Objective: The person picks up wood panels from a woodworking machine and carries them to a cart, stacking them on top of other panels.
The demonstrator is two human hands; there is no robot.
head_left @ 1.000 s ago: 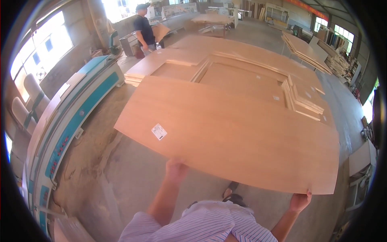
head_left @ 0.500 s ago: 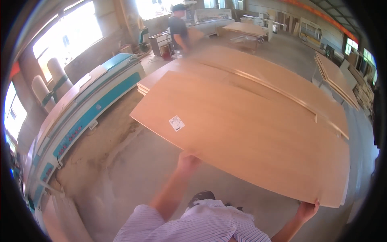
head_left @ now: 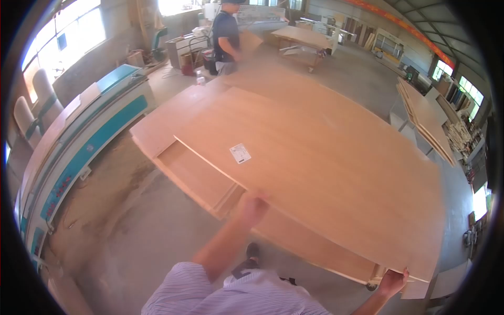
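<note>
A large wood-tone panel [head_left: 325,173] slants across the middle of the view, a small white label [head_left: 240,153] on its left part. My left hand [head_left: 255,206], slightly blurred, is closed on its near edge, left of centre. Farther right, my right hand [head_left: 392,282] grips the same edge near the corner, fingertips curled over the top. Beneath the panel lies a stack of similar boards [head_left: 194,173], whose near and left parts stick out past it. Whether the panel rests fully on the stack, I cannot tell.
Along the left runs a long white and teal machine [head_left: 86,152]. Past the stack's far left end stands a co-worker [head_left: 226,39] in dark clothes. More boards lean on a stand [head_left: 425,121] at the right, and a board-topped table [head_left: 302,38] is farther back. A caster [head_left: 371,287] shows below the stack.
The panel has moved away from me, farther over the stack, with both hands still on its edge. My view has shifted, and the stack's near edge now shows beneath it.
</note>
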